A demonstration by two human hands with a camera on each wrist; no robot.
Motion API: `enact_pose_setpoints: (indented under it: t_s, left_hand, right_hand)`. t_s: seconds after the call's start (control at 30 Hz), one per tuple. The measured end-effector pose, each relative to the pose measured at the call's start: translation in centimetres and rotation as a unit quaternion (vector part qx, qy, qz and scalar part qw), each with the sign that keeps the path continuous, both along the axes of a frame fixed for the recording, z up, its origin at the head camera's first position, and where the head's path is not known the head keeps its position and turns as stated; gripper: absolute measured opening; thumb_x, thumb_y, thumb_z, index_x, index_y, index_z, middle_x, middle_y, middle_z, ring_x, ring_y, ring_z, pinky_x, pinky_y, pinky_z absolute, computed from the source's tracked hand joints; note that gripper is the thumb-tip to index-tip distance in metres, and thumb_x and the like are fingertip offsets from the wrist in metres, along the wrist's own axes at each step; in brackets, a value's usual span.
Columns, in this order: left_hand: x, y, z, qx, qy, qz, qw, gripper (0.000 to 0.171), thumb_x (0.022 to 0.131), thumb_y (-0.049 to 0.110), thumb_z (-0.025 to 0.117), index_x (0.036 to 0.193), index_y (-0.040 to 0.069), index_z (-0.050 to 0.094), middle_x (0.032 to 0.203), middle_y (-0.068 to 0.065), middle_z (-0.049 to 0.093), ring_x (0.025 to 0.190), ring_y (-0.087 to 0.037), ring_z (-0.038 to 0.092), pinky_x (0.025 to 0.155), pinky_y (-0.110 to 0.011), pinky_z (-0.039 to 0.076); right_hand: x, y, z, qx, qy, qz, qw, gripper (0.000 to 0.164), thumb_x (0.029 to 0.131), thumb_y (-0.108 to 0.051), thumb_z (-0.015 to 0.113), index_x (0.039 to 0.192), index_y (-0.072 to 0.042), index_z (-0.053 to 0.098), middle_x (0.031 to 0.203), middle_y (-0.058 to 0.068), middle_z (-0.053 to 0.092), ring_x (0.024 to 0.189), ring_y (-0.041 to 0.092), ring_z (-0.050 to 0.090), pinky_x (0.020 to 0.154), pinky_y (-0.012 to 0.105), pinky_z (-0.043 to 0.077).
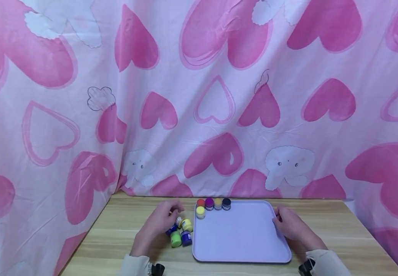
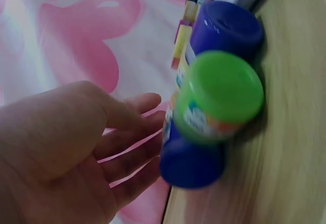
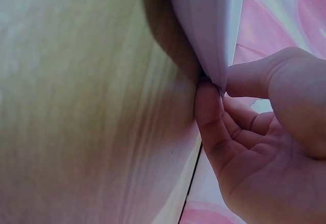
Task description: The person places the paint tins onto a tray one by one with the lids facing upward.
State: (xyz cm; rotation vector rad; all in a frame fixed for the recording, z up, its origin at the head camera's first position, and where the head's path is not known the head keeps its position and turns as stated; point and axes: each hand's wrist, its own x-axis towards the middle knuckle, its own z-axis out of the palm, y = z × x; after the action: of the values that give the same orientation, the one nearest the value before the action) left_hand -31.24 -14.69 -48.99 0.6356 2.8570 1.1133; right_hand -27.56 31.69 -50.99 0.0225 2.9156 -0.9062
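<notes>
My left hand [image 1: 161, 217] hovers over the left side of the table, its fingers loosely bent and holding nothing. In the left wrist view its fingertips are close to several small paint jars; whether they touch is unclear. These include a green jar [image 2: 219, 94], a dark blue jar [image 1: 186, 238] and a yellow jar [image 1: 186, 225]. At the right edge of a pale lilac tray [image 1: 240, 237], my right hand [image 1: 292, 225] pinches the rim between thumb and fingers. A red jar [image 1: 201, 202], purple jar [image 1: 209, 203], tan jar [image 1: 217, 203], black jar [image 1: 226, 204] and another yellow jar [image 1: 200, 212] stand in the tray's far-left corner.
Under everything lies a wood-grain table [image 1: 109, 237]. A pink heart-patterned cloth [image 1: 216, 96] hangs behind it and along the left side. The loose jars sit clustered just left of the tray, some partly hidden by the left hand.
</notes>
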Motion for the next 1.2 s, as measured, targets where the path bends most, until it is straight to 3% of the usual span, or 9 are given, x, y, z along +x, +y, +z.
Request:
enact_pose_setpoints:
  t_s: [0.1, 0.37, 0.7, 1.0, 1.2]
  left_hand:
    - [0.26, -0.46, -0.09, -0.016, -0.006, -0.001, 0.9999, 0.026, 0.101, -0.004, 0.059, 0.111, 0.010, 0.078, 0.106, -0.004, 0.078, 0.090, -0.012, 0.066, 0.081, -0.031, 0.062]
    - [0.41, -0.40, -0.25, -0.014, -0.018, -0.026, 0.9994, 0.020, 0.102, 0.000, 0.065, 0.116, 0.007, 0.078, 0.111, -0.005, 0.078, 0.096, -0.014, 0.069, 0.086, -0.036, 0.064]
    - [0.28, -0.18, -0.69, -0.033, -0.033, -0.006, 0.9989, 0.019, 0.107, 0.014, 0.066, 0.123, 0.009, 0.076, 0.111, -0.001, 0.076, 0.097, -0.012, 0.066, 0.086, -0.036, 0.063]
    - [0.35, -0.11, -0.96, -0.007, -0.045, 0.000, 0.9990, 0.020, 0.109, 0.010, 0.063, 0.124, 0.009, 0.075, 0.118, -0.005, 0.078, 0.100, -0.014, 0.070, 0.089, -0.039, 0.065]
    - [0.66, -0.05, -0.76, -0.005, -0.054, 0.023, 0.9983, 0.018, 0.107, 0.016, 0.068, 0.122, 0.009, 0.076, 0.111, -0.003, 0.077, 0.099, -0.016, 0.072, 0.092, -0.043, 0.065]
  right_hand:
    - [0.01, 0.11, -0.03, -0.002, -0.004, -0.001, 1.000, 0.012, 0.106, -0.007, 0.063, 0.115, 0.002, 0.060, 0.092, 0.007, 0.061, 0.082, 0.019, 0.056, 0.068, 0.032, 0.052]
    - [0.34, 0.40, -0.23, 0.003, -0.001, -0.003, 1.000, 0.013, 0.105, -0.006, 0.064, 0.115, 0.002, 0.061, 0.091, 0.006, 0.061, 0.082, 0.019, 0.057, 0.069, 0.031, 0.052]
    - [0.39, 0.27, -0.25, 0.001, 0.004, -0.004, 1.000, 0.014, 0.106, -0.007, 0.063, 0.116, 0.002, 0.060, 0.090, 0.006, 0.061, 0.081, 0.018, 0.056, 0.066, 0.031, 0.052]
    - [0.24, 0.17, -0.44, -0.003, -0.002, -0.005, 1.000, 0.016, 0.107, -0.008, 0.063, 0.118, 0.002, 0.059, 0.091, 0.007, 0.061, 0.081, 0.019, 0.057, 0.067, 0.030, 0.053]
    - [0.14, 0.11, -0.43, -0.003, 0.001, -0.003, 1.000, 0.015, 0.107, -0.008, 0.063, 0.118, 0.002, 0.059, 0.091, 0.006, 0.061, 0.081, 0.019, 0.057, 0.067, 0.029, 0.053]
